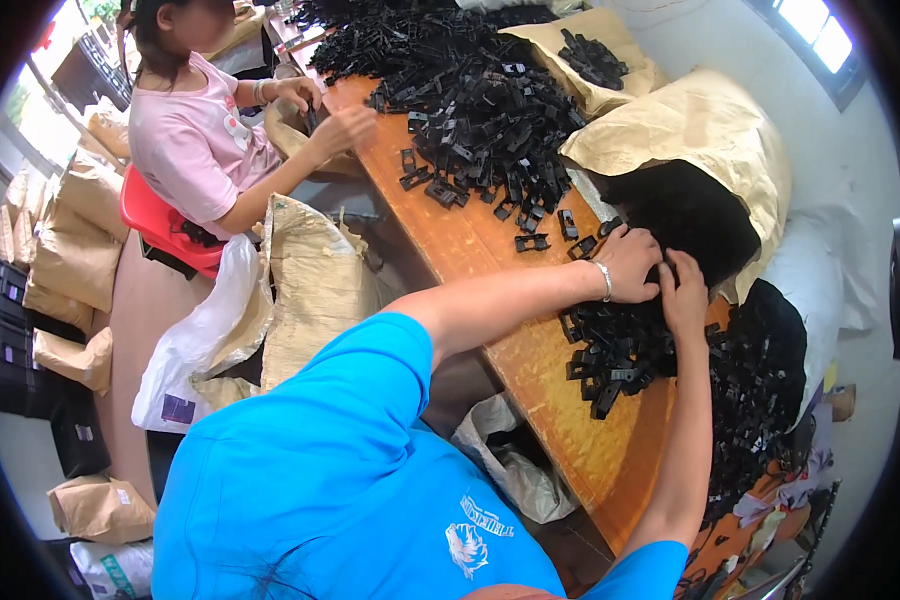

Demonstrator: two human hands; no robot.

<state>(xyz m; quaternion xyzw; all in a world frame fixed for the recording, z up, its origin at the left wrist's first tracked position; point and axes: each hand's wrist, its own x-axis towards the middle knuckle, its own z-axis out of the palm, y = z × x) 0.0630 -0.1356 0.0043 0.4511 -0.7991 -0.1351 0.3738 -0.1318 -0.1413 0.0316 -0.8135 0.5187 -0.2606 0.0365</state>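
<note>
My left hand, with a bracelet at its wrist, reaches across the wooden table to the mouth of a large brown paper sack. Close beside it is my right hand, their fingertips nearly meeting. The fingers of both hands are curled at the sack's dark opening. Whatever they grip is mostly hidden behind the fingers. Just below my hands spreads a pile of small black plastic parts. A few loose black parts lie left of my left hand.
A big heap of black parts covers the far table. A person in pink sits at the left on a red chair. Open sacks stand beside the table. More black parts lie at the right. Full paper sacks line the left.
</note>
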